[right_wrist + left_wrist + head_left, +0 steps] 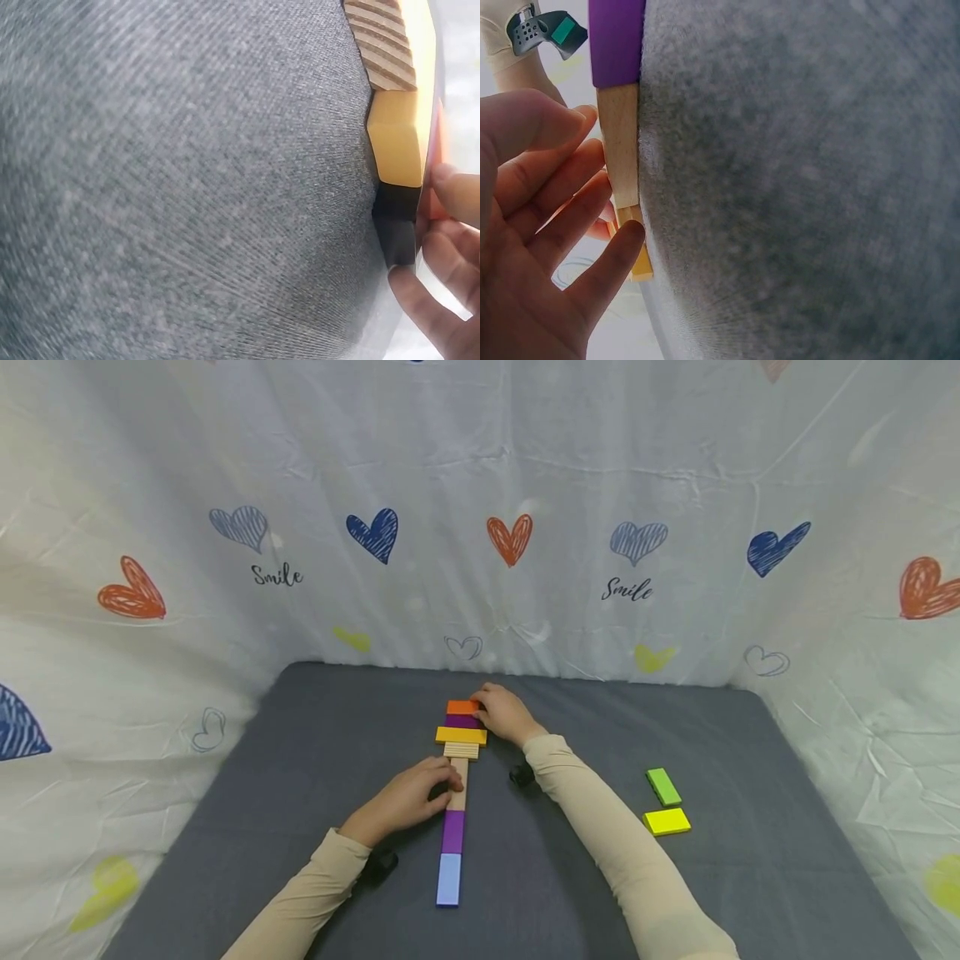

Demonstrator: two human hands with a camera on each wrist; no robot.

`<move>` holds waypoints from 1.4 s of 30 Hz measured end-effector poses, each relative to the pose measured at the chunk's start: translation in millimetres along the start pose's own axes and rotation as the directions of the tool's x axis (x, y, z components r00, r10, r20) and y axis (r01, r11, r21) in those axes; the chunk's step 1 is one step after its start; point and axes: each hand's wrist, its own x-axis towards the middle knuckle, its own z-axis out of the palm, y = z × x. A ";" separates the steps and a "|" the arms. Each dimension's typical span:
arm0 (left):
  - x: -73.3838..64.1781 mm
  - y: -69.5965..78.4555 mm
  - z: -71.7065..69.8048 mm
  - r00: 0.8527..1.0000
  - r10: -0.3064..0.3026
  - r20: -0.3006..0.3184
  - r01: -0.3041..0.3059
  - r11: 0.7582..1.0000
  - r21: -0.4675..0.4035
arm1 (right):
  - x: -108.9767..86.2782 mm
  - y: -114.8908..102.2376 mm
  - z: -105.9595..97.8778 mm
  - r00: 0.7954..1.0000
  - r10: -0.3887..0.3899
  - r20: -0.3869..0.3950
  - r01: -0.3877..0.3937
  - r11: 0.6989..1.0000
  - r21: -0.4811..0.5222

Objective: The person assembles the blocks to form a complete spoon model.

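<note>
A line of blocks runs down the middle of the table. From the far end come an orange block (462,707), a purple block (461,722), a wider golden-yellow block (461,736), ribbed wooden pieces (461,750), a plain wooden block (459,785), another purple block (453,832) and a light blue block (448,878). My right hand (507,713) pinches the right end of the orange block between thumb and fingers. Beside the plain wooden block, my left hand (408,795) has loosely bent fingers along its side; the left wrist view shows the thumb apart from it.
A green block (663,786) and a yellow block (667,821) lie close together on the right of the grey table (750,877). A white curtain (465,460) printed with hearts hangs behind the table and along both sides.
</note>
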 end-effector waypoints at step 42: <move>0.3 -0.6 -0.4 1.000 0.009 -0.004 -0.009 1.000 0.002 | -5.0 -2.6 3.4 0.995 0.044 -0.092 -0.038 0.998 0.056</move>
